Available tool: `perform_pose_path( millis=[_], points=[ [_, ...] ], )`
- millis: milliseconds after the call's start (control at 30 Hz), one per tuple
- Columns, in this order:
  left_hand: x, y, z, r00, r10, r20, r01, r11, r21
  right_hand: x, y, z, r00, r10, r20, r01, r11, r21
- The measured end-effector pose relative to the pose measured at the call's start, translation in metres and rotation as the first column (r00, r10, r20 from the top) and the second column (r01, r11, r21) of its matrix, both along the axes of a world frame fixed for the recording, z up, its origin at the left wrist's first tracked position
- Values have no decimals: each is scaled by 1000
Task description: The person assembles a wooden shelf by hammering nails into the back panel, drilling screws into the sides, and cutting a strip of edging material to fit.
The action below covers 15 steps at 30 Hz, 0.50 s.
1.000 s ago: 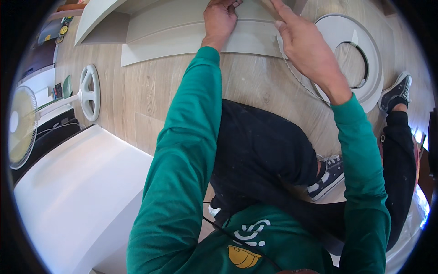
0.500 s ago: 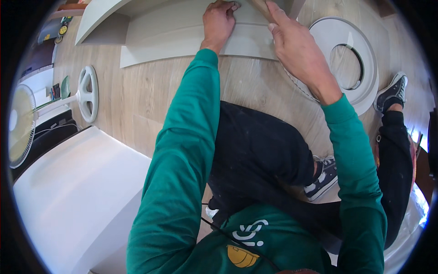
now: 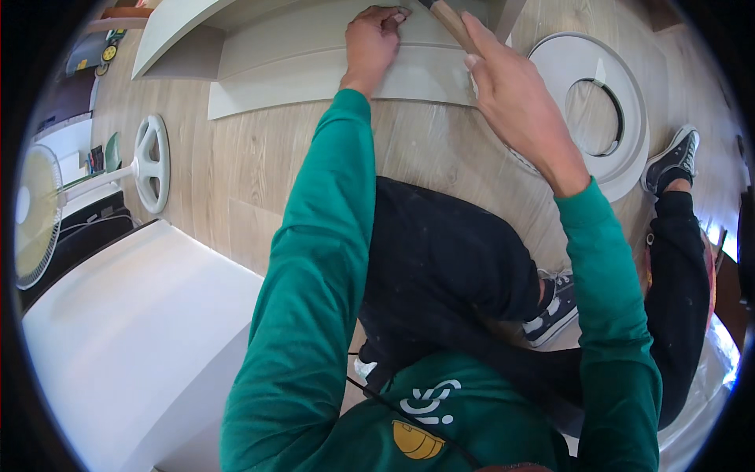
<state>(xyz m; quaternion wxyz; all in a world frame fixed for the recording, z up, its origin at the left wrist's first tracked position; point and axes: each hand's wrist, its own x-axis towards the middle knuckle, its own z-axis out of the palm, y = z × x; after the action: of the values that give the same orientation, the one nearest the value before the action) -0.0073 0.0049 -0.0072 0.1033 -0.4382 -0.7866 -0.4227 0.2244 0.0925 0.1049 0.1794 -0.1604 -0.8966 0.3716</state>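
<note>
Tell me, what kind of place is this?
Probably a room in a home, though I can't be sure. It has a wood-look floor, a standing fan and a pale piece that looks like part of a cabinet.

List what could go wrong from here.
Struck fingers: the right hand grips a wooden handle near the fingers of the left hand, so a slip might hit them.

Marked surface: the handle is over the grey panel, which could be scratched or dented if the grip fails.

Knocked ring: a white ring lies on the floor to the right hand's right; a wide arm movement might bump it.
</note>
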Motion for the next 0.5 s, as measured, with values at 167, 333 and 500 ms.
perform_pose_path(
  millis=[167, 333, 500],
  points=[
    [12, -1, 21, 884, 70, 463, -92, 995, 24, 38, 1, -6, 997, -23, 76, 33, 990, -137],
    [0, -6, 11, 932, -40, 360, 15, 997, 72, 52, 9, -23, 997, -68, 41, 74, 985, -159],
    [-2, -3, 7, 948, -65, 312, 66, 998, 8, 50, 16, -20, 995, -91, 46, 98, 977, -190]
  ],
)
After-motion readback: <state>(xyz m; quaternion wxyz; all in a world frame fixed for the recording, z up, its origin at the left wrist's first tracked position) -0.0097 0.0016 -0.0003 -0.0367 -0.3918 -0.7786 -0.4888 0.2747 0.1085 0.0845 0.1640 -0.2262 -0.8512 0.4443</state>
